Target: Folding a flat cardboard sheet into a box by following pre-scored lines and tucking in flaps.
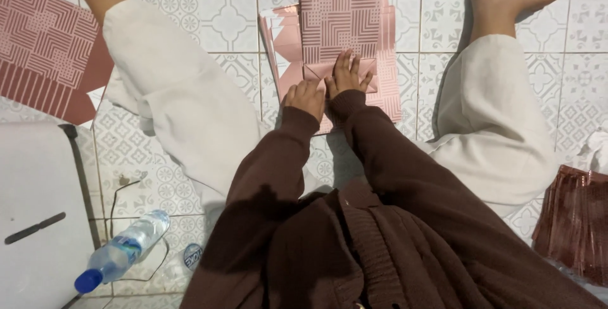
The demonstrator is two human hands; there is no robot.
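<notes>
Brown knitted cardigan sleeves [392, 176] fill the near part of the view and run forward to two hands pressed down on a pink paper bag [342, 30] that lies flat on the patterned tile floor [209, 24] between the person's spread legs in cream trousers [177, 100]. Left hand [305, 96] is curled into a loose fist, knuckles and fingertips bearing on the lower edge of the bag just beside the other hand; it grips nothing, and seems only to pin the paper so it cannot slide on the smooth tiles. Right hand [347, 73] lies open and flat, fingers spread across a folded flap at the bag's bottom end, where diamond-shaped creases show; the spread palm looks placed to flatten that fold, and it too holds nothing. More sheets of the same pink stock peek out from under the bag on both sides, so it sits on a small stack. Another flat pink sheet with the same line pattern [44, 43] lies well apart at the upper left, partly under a leg. A clear water bottle with a blue cap [123, 252] lies on its side at the lower left, next to a white board [38, 220] and a thin dark cable. At the right edge stands a bundle of shiny reddish-brown material [573, 220].
</notes>
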